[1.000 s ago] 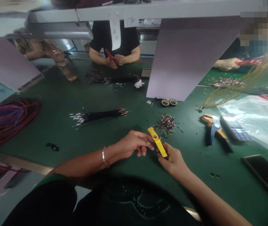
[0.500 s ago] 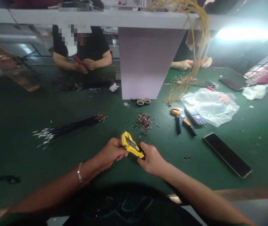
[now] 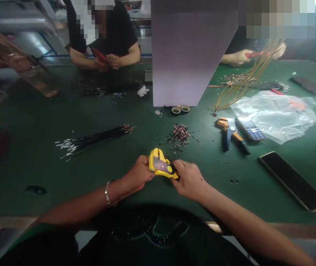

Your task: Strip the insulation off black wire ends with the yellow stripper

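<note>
A yellow crimping tool with a grey metal face sits between both my hands just above the green table. My right hand is closed round its handle end. My left hand, with a bracelet on the wrist, has its fingers pinched against the tool's left side; whether a wire is in them I cannot make out. A small heap of metal terminals lies just beyond the tool. A bundle of black wires with bare ends lies to the left.
An orange and blue stripper, a keypad phone, a clear plastic bag and a dark smartphone lie at the right. A grey panel stands at the back, two tape rolls beneath it. Other people's hands work across the table.
The tool has turned from edge-on to showing its flat grey face, and my hands have closed in around it. The camera has swung and tilted down.
</note>
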Demonstrator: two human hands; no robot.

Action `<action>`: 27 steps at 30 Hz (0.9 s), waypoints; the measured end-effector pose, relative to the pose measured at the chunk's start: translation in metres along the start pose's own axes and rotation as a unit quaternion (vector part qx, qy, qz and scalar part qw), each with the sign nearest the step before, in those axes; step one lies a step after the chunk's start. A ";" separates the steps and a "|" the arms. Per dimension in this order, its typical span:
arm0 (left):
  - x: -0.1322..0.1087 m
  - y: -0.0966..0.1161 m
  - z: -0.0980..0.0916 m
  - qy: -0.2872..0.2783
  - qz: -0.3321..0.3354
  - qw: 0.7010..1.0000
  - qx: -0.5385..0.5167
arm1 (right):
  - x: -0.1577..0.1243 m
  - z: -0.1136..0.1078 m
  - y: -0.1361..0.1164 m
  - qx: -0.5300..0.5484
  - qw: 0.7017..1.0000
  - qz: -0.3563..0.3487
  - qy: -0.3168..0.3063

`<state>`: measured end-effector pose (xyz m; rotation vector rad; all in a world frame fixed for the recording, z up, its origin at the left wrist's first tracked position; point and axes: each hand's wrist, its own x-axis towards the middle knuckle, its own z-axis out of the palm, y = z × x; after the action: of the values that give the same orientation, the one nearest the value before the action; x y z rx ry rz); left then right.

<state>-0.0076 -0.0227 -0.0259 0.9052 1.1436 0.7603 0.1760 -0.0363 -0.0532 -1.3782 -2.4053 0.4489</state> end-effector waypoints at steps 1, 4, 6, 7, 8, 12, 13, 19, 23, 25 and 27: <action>0.000 0.000 0.000 -0.004 0.003 1.000 -0.005 | -0.001 0.000 0.000 -0.003 1.000 -0.002 0.004; -0.001 0.000 0.000 -0.012 0.010 1.000 -0.013 | -0.002 0.001 0.001 -0.011 1.000 -0.008 0.017; -0.001 0.001 0.000 -0.014 0.014 1.000 -0.011 | -0.003 0.001 0.001 -0.016 0.999 -0.014 0.025; -0.002 0.001 0.000 -0.015 0.014 1.000 -0.009 | -0.003 0.002 0.002 -0.018 0.999 -0.017 0.029; -0.002 0.001 0.000 -0.016 0.016 1.000 -0.009 | -0.004 0.002 0.002 -0.019 0.999 -0.017 0.033; -0.001 0.001 0.000 -0.022 0.017 1.000 -0.013 | -0.004 0.003 0.002 -0.022 0.999 -0.011 0.044; -0.001 0.000 0.000 -0.024 0.017 0.999 -0.014 | -0.004 0.003 0.001 -0.024 0.999 -0.011 0.044; 0.001 -0.002 -0.001 -0.032 0.026 0.999 -0.027 | -0.003 0.002 0.001 -0.033 0.998 -0.010 0.053; 0.000 -0.001 -0.001 -0.030 0.024 0.999 -0.020 | -0.002 0.002 0.001 -0.034 0.998 -0.013 0.058; 0.000 0.000 0.000 -0.031 0.027 0.999 -0.020 | -0.002 0.003 0.002 -0.036 0.997 -0.014 0.063; -0.001 0.001 0.001 -0.029 0.033 0.999 -0.023 | -0.002 0.003 0.002 -0.039 0.997 -0.016 0.062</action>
<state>-0.0071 -0.0229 -0.0247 0.9252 1.0457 0.8054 0.1768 -0.0375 -0.0573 -1.3566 -2.3621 0.2545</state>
